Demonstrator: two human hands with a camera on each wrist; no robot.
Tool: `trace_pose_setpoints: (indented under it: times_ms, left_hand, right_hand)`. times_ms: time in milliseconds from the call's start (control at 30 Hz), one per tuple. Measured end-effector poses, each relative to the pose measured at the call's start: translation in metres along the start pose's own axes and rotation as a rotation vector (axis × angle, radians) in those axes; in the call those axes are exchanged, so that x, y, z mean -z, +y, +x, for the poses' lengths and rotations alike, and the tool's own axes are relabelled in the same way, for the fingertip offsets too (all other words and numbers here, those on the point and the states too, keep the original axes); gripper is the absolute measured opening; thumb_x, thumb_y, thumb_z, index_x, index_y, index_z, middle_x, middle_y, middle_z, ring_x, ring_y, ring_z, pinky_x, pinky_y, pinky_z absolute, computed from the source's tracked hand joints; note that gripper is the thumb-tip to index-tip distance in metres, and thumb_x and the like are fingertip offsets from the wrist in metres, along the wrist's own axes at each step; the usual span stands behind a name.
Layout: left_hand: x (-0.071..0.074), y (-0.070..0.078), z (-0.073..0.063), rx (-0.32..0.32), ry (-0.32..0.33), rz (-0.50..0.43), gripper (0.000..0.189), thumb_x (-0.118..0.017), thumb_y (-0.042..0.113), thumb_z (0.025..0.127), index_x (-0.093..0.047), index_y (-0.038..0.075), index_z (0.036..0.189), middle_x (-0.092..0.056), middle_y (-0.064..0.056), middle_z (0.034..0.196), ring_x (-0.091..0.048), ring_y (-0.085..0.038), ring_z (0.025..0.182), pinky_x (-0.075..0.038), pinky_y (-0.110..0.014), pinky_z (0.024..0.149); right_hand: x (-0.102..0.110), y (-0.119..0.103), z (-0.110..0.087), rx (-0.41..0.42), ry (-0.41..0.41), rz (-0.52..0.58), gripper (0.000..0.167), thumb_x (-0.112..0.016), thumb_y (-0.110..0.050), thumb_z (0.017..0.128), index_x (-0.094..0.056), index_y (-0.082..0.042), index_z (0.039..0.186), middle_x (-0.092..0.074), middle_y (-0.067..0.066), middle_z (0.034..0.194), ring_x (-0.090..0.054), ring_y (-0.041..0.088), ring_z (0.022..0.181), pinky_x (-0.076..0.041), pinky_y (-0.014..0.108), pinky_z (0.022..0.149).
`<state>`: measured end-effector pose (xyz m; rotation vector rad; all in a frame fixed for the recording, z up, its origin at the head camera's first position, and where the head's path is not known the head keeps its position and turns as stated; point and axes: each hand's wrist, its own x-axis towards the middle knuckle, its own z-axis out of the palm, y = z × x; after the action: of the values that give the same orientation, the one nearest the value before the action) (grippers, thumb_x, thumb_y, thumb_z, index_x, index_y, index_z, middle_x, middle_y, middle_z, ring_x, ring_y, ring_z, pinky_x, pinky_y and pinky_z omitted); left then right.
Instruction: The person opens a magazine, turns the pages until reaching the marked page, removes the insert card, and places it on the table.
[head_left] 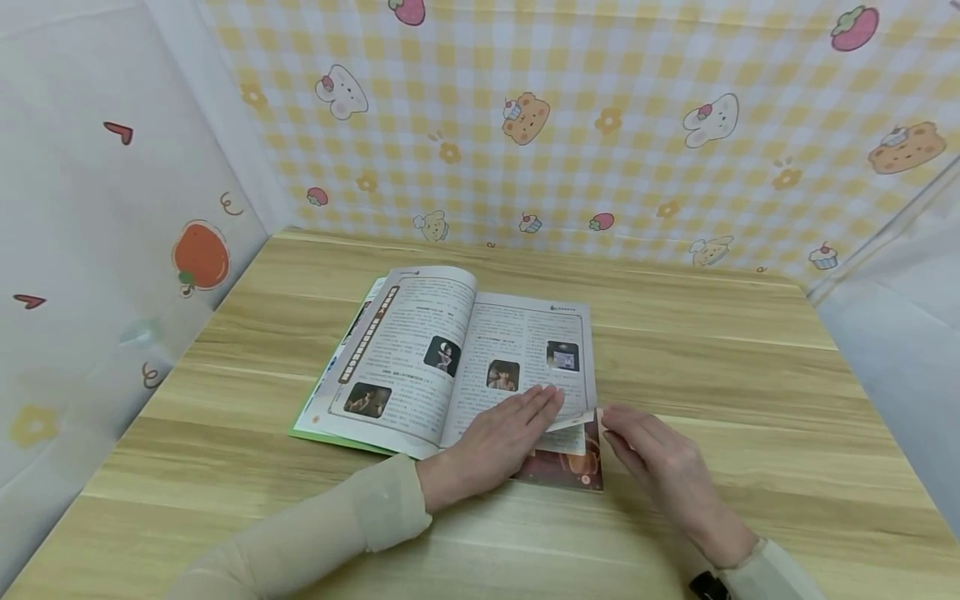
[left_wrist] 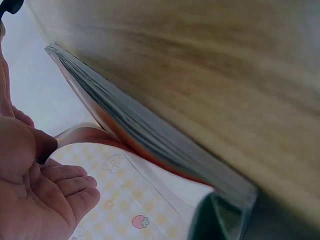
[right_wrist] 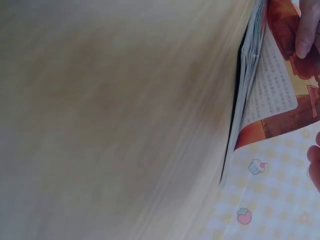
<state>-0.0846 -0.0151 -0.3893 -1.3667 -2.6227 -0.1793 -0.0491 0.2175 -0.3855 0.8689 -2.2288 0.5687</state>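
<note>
An open magazine (head_left: 408, 350) lies on the table, with printed text and small photos on both pages. My left hand (head_left: 498, 433) rests on the lower part of its right page, fingers straight and together. At that page's lower right corner, my right hand (head_left: 663, 458) pinches the lifted edge of a page (head_left: 573, 422) between thumb and fingers. Below the raised corner shows a dark red illustrated page (head_left: 558, 468). From the right wrist, an orange-brown page (right_wrist: 277, 129) curves up off the stack of pages.
The magazine's green cover edge (head_left: 341, 439) shows at the lower left. Under it is a wood-grain table (head_left: 750, 375). A yellow checked cloth (head_left: 600, 167) with cartoon prints hangs behind, and white cloth (head_left: 97, 208) stands at the left. A black band (head_left: 708, 586) circles the right wrist.
</note>
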Motion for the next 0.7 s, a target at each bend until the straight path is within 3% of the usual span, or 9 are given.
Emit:
trace_pose_setpoints:
  times_ms: [167, 300, 367, 467, 700]
  left_hand:
    - [-0.001, -0.002, 0.002, 0.011, -0.029, -0.054, 0.067, -0.050, -0.007, 0.086, -0.025, 0.002, 0.148, -0.036, -0.011, 0.149, -0.037, -0.024, 0.136, -0.036, -0.034, 0.108]
    - [-0.002, -0.002, 0.005, 0.017, -0.025, -0.118, 0.073, -0.052, -0.006, 0.086, -0.018, 0.006, 0.150, -0.034, -0.011, 0.151, -0.034, -0.023, 0.138, -0.034, -0.034, 0.109]
    - [-0.002, -0.001, 0.007, 0.013, -0.014, -0.132, 0.069, -0.049, -0.001, 0.091, -0.016, 0.008, 0.151, -0.032, -0.012, 0.151, -0.033, -0.023, 0.138, -0.033, -0.034, 0.110]
    - [-0.002, 0.000, 0.010, -0.004, 0.011, -0.099, 0.060, -0.044, 0.006, 0.096, -0.018, 0.009, 0.150, -0.030, -0.013, 0.152, -0.034, -0.023, 0.138, -0.034, -0.033, 0.110]
    - [-0.004, 0.002, 0.011, -0.014, 0.035, -0.009, 0.055, -0.043, 0.012, 0.098, -0.023, 0.011, 0.149, -0.031, -0.013, 0.152, -0.034, -0.022, 0.138, -0.037, -0.033, 0.107]
  right_hand:
    - [-0.003, 0.000, -0.005, 0.021, -0.136, 0.062, 0.037, -0.043, -0.030, 0.100, -0.070, -0.005, 0.095, -0.071, 0.007, 0.094, -0.069, 0.022, 0.085, -0.054, 0.026, 0.077]
    - [-0.008, -0.001, -0.008, 0.032, -0.310, 0.075, 0.024, -0.062, -0.027, 0.090, -0.069, -0.005, 0.097, -0.070, 0.007, 0.099, -0.068, 0.021, 0.092, -0.055, 0.030, 0.078]
    - [-0.010, -0.002, -0.010, 0.025, -0.388, 0.064, 0.028, -0.071, -0.024, 0.081, -0.068, -0.004, 0.100, -0.068, 0.010, 0.103, -0.067, 0.023, 0.094, -0.055, 0.033, 0.078]
    - [-0.011, -0.002, -0.012, 0.002, -0.478, 0.062, 0.043, -0.078, -0.023, 0.073, -0.066, -0.001, 0.107, -0.066, 0.015, 0.111, -0.066, 0.027, 0.099, -0.055, 0.037, 0.079]
    - [-0.011, -0.003, -0.013, -0.027, -0.558, 0.066, 0.051, -0.076, -0.029, 0.075, -0.063, 0.002, 0.114, -0.063, 0.017, 0.117, -0.063, 0.030, 0.105, -0.054, 0.040, 0.083]
